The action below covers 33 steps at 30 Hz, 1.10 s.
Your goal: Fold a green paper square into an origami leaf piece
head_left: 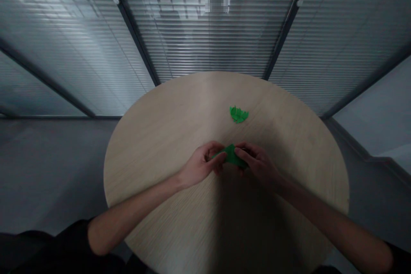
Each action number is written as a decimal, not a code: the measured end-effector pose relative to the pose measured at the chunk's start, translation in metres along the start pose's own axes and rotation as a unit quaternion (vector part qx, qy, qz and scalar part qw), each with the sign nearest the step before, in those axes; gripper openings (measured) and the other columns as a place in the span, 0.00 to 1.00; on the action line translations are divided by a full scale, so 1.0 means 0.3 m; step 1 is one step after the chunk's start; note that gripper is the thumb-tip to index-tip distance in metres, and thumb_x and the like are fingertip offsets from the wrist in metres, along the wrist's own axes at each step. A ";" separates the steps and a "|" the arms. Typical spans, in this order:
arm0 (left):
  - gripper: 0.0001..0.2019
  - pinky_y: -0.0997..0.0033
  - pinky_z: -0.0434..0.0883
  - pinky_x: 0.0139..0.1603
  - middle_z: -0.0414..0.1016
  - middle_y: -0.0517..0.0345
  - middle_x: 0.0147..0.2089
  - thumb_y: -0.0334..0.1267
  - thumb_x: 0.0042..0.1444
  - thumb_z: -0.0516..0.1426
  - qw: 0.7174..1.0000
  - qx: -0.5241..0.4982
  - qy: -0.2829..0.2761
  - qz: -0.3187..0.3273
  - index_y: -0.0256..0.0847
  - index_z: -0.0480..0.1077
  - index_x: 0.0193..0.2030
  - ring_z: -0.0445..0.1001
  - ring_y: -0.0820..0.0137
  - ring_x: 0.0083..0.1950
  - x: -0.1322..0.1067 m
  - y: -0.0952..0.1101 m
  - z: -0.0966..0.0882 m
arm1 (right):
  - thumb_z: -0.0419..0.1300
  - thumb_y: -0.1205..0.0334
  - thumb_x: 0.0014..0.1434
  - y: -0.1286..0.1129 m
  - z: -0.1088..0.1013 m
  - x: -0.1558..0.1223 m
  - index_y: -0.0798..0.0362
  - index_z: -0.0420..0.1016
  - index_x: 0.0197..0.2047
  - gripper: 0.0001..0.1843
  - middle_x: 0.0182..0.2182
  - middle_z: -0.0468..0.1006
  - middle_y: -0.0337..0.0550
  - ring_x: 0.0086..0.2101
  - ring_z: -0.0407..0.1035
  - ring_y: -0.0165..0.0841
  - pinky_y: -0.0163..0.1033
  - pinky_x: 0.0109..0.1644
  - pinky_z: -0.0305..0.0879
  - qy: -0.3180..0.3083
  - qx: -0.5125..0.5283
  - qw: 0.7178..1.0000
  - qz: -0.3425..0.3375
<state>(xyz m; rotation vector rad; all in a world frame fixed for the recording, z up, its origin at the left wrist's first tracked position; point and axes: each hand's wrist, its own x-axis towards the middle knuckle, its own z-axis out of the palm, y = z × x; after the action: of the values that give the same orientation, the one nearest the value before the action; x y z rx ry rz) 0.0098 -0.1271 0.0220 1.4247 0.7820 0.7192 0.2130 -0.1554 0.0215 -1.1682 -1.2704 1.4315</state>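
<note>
A folded piece of green paper (231,155) is pinched between both my hands just above the middle of a round wooden table (180,128). My left hand (201,164) grips its left side with curled fingers and thumb. My right hand (258,163) holds the right side, fingers closed over the paper. A second green folded paper shape (239,114) with a jagged edge lies on the table a short way beyond my hands, untouched.
Glass walls with horizontal blinds and dark frames (135,30) stand right behind the table's far edge. Grey floor (48,167) surrounds the table on the left and right.
</note>
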 end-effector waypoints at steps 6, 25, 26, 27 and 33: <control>0.17 0.75 0.70 0.28 0.71 0.62 0.29 0.49 0.64 0.61 0.999 0.035 0.010 0.001 0.35 0.70 0.41 0.71 0.75 0.26 -0.001 0.003 -0.004 | 0.59 0.37 0.65 0.008 -0.003 -0.002 0.53 0.76 0.36 0.25 0.26 0.74 0.40 0.24 0.69 0.30 0.35 0.25 0.70 -0.004 -0.029 0.999 -0.030; 0.27 0.73 0.71 0.30 0.75 0.55 0.31 0.62 0.64 0.56 0.999 0.025 -0.019 -0.012 0.34 0.75 0.39 0.73 0.72 0.27 -0.012 0.021 -0.001 | 0.67 0.38 0.58 -0.005 -0.001 0.001 0.53 0.75 0.34 0.24 0.23 0.74 0.37 0.22 0.68 0.28 0.34 0.25 0.66 0.021 -0.042 0.999 -0.008; 0.25 0.75 0.69 0.28 0.74 0.57 0.29 0.59 0.62 0.59 0.999 0.040 -0.011 -0.017 0.34 0.74 0.38 0.73 0.73 0.26 -0.012 0.023 -0.001 | 0.67 0.38 0.59 -0.005 -0.001 0.001 0.53 0.74 0.33 0.24 0.23 0.75 0.37 0.22 0.68 0.28 0.34 0.25 0.66 0.021 -0.043 0.999 -0.007; 0.22 0.76 0.67 0.28 0.74 0.59 0.27 0.56 0.61 0.62 0.998 0.054 -0.005 -0.022 0.34 0.74 0.38 0.72 0.74 0.26 -0.012 0.023 -0.001 | 0.66 0.38 0.59 -0.004 -0.002 0.001 0.53 0.74 0.33 0.24 0.23 0.75 0.37 0.22 0.68 0.28 0.34 0.25 0.66 0.020 -0.043 0.999 -0.007; 0.20 0.77 0.67 0.26 0.74 0.59 0.26 0.54 0.62 0.62 0.999 0.030 -0.001 -0.029 0.34 0.75 0.37 0.71 0.75 0.25 0.002 0.012 -0.006 | 0.68 0.41 0.58 -0.002 0.003 -0.002 0.54 0.74 0.37 0.23 0.27 0.76 0.38 0.23 0.69 0.28 0.34 0.25 0.68 -0.025 -0.042 0.999 0.001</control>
<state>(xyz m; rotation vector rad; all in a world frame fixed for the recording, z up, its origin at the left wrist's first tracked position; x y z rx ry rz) 0.0088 -0.1255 0.0256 1.4510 0.8460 0.6534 0.2122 -0.1561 0.0223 -1.1961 -1.3766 1.4283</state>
